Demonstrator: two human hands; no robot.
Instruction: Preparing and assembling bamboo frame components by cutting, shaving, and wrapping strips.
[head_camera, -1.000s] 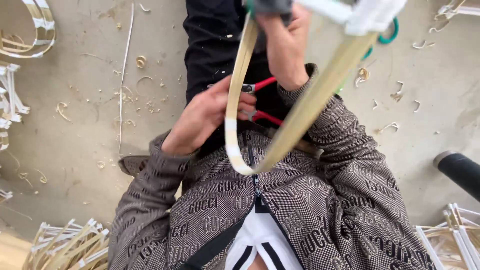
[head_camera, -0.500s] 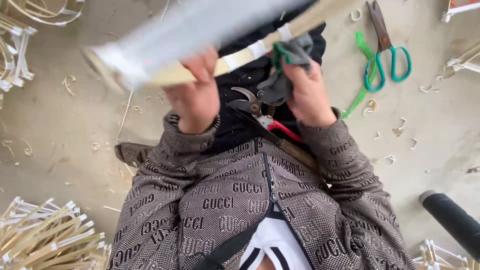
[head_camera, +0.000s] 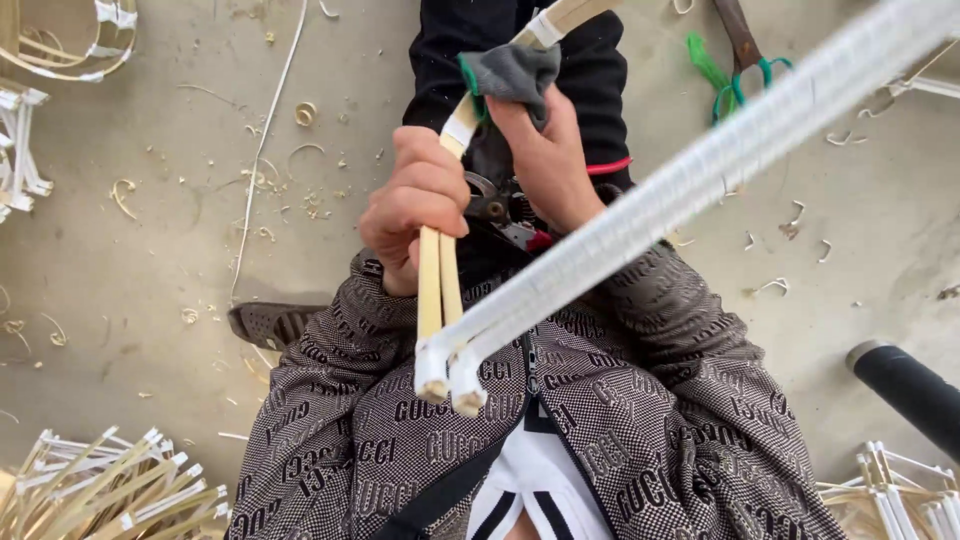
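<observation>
Left hand (head_camera: 420, 205) clenched around a pair of bamboo strips (head_camera: 438, 290), held over the lap. Right hand (head_camera: 548, 150) just above it on the strips, fingers pinching a grey cloth (head_camera: 512, 70) against them. Lower ends of the strips white-taped and joined to a long white-wrapped length (head_camera: 700, 170) running up to the right. Red-handled pruners (head_camera: 505, 215) just behind the strips, under the hands. Looks like rubbing or wrapping along the strips; calls next for a steady left grip while the cloth slides. Green-handled scissors (head_camera: 745, 60) well right of the strips, a taped bundle (head_camera: 100, 490) to their lower left. No packages or signs; only repeated lettering on the jacket (head_camera: 640, 420).
</observation>
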